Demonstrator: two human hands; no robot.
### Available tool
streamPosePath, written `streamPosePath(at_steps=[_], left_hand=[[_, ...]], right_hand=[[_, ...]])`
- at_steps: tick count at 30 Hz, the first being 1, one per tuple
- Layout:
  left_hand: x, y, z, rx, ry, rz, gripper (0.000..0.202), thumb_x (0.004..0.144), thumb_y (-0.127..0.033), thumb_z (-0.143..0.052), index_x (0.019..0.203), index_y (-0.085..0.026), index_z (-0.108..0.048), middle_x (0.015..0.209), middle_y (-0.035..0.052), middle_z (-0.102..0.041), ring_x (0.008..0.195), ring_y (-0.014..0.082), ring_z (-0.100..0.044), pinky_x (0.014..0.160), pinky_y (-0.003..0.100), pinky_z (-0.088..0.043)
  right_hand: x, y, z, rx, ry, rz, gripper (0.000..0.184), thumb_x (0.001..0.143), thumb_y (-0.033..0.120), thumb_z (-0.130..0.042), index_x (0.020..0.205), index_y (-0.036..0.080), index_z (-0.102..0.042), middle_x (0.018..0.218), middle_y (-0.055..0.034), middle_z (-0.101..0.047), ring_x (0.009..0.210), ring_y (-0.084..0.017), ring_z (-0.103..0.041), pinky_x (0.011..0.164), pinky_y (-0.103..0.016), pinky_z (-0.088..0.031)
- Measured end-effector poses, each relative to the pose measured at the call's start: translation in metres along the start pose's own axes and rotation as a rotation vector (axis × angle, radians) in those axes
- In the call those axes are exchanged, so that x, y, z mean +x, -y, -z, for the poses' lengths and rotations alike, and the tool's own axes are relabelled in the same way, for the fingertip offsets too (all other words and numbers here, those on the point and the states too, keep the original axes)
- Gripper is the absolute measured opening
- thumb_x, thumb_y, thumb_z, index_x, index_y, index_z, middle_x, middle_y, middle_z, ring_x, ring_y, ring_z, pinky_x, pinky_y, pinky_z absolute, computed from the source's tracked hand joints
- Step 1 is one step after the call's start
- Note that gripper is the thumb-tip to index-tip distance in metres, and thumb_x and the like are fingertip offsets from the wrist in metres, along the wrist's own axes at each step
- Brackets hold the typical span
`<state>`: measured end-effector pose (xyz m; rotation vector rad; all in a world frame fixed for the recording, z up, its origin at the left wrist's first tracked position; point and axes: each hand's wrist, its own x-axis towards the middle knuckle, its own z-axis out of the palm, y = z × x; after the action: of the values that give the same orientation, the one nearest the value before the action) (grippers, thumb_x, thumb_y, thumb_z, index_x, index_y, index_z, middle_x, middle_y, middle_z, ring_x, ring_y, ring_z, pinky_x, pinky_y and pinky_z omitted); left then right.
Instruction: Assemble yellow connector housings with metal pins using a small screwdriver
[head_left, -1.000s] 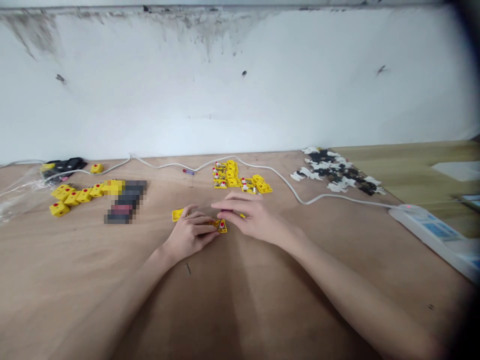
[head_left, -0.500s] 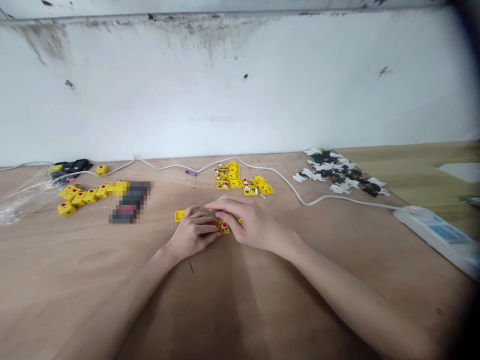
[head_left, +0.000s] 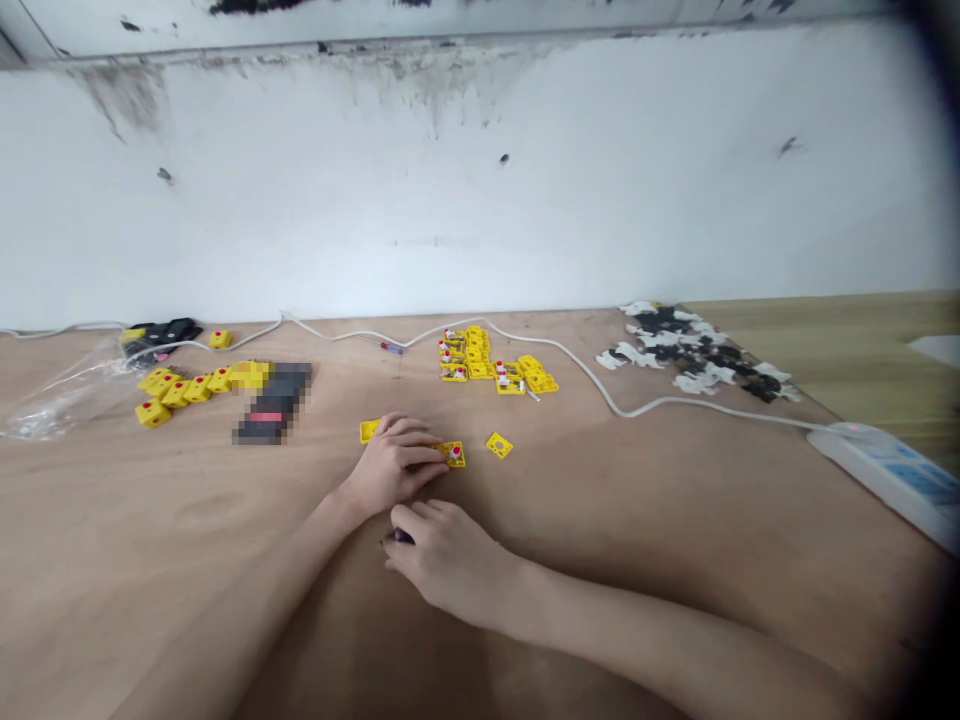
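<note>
Casing half point(head_left: 457, 459), yellow with a red button, on the table point(head_left: 645, 480) at the left hand's point(head_left: 391, 465) fingertips, left end hidden beneath them. Left fingers close together, clamped on that end; thumb contact impossible to make out. Right hand point(head_left: 450, 555) nearer the viewer, fingers curled round a dark rounded object point(head_left: 403, 536), mostly hidden and too obscured to name. Right of the left fingertips, a loose yellow cover plate point(head_left: 499, 445); behind the left knuckles, a yellow shell point(head_left: 368, 431), partly covered. Far left of the fingers, a dark item point(head_left: 279, 390) lost in pixelation; far right, a white power strip point(head_left: 874, 465), cut off.
</note>
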<state>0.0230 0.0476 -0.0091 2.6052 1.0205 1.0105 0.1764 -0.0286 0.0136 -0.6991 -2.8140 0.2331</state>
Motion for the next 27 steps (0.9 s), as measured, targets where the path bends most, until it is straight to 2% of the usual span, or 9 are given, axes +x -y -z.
streamPosePath(at_steps=[5,9,12,17,18,21,22,25,27], left_hand=[[-0.001,0.0,0.0,0.011,0.002,-0.004,0.011,0.088,-0.036,-0.071,0.092,-0.027,-0.077,0.102,0.0012,-0.077,0.107,0.0221,-0.065,0.099,0.043,-0.043],[0.0,0.0,0.0,0.008,-0.004,-0.013,0.01,0.088,-0.035,-0.071,0.09,-0.026,-0.076,0.101,0.0015,-0.077,0.108,0.0231,-0.066,0.099,0.044,-0.043],[0.0,0.0,-0.001,-0.001,-0.011,-0.019,0.009,0.087,-0.034,-0.072,0.089,-0.026,-0.076,0.102,0.0014,-0.078,0.108,0.0233,-0.067,0.099,0.045,-0.043],[0.0,0.0,0.001,-0.031,0.014,-0.003,0.008,0.087,-0.032,-0.071,0.091,-0.026,-0.075,0.103,0.0016,-0.077,0.11,0.0239,-0.066,0.099,0.046,-0.042],[0.0,-0.001,0.001,-0.043,0.019,-0.002,0.007,0.088,-0.03,-0.071,0.091,-0.026,-0.075,0.104,0.0021,-0.077,0.111,0.0238,-0.066,0.099,0.046,-0.042],[0.0,-0.003,0.002,-0.07,0.041,0.011,0.008,0.089,-0.026,-0.068,0.09,-0.026,-0.075,0.103,0.0027,-0.077,0.11,0.0225,-0.066,0.101,0.046,-0.041],[0.0,-0.003,0.003,-0.075,0.042,0.021,0.008,0.089,-0.026,-0.067,0.089,-0.026,-0.075,0.102,0.0023,-0.077,0.109,0.0221,-0.067,0.101,0.046,-0.04],[0.001,-0.005,0.003,-0.089,0.027,0.043,0.006,0.088,-0.03,-0.07,0.085,-0.026,-0.074,0.1,0.0012,-0.078,0.106,0.0212,-0.068,0.101,0.045,-0.04],[0.001,-0.006,0.003,-0.099,0.021,0.046,0.006,0.087,-0.03,-0.071,0.084,-0.026,-0.074,0.1,0.0008,-0.078,0.104,0.0205,-0.068,0.1,0.044,-0.041]], right_hand=[[-0.001,0.003,0.001,0.016,-0.014,-0.025,0.02,0.095,0.023,-0.059,0.078,0.017,-0.067,0.085,-0.0056,-0.059,0.074,-0.02,-0.055,0.061,-0.032,-0.04],[0.0,0.004,0.002,-0.067,-0.039,0.073,0.021,0.096,0.02,-0.052,0.08,0.015,-0.065,0.087,-0.0082,-0.059,0.076,-0.022,-0.056,0.06,-0.034,-0.04],[0.0,0.003,0.005,-0.083,0.002,0.123,0.016,0.093,0.019,-0.053,0.084,0.012,-0.065,0.087,-0.0103,-0.059,0.078,-0.022,-0.057,0.061,-0.033,-0.041],[-0.006,-0.019,0.017,-0.071,0.02,0.207,0.018,0.095,0.018,-0.052,0.085,0.012,-0.066,0.083,-0.0095,-0.06,0.09,-0.026,-0.058,0.066,-0.033,-0.045],[-0.009,-0.028,0.022,-0.048,-0.002,0.162,0.017,0.095,0.018,-0.052,0.087,0.012,-0.066,0.086,-0.0099,-0.061,0.091,-0.025,-0.058,0.068,-0.033,-0.046],[-0.021,-0.057,0.042,0.122,-0.131,-0.157,0.007,0.091,0.014,-0.056,0.091,0.013,-0.064,0.099,-0.0097,-0.061,0.083,-0.018,-0.059,0.074,-0.031,-0.047],[-0.025,-0.067,0.048,0.188,-0.168,-0.225,0.006,0.09,0.014,-0.059,0.094,0.014,-0.063,0.102,-0.0086,-0.062,0.081,-0.017,-0.059,0.074,-0.029,-0.048],[-0.035,-0.092,0.059,0.38,-0.158,-0.309,0.006,0.087,0.012,-0.061,0.089,0.017,-0.065,0.091,-0.0029,-0.065,0.072,-0.013,-0.059,0.068,-0.024,-0.047],[-0.037,-0.102,0.058,0.454,-0.149,-0.334,0.008,0.085,0.012,-0.062,0.083,0.016,-0.068,0.081,-0.0014,-0.066,0.069,-0.013,-0.06,0.066,-0.023,-0.047]])
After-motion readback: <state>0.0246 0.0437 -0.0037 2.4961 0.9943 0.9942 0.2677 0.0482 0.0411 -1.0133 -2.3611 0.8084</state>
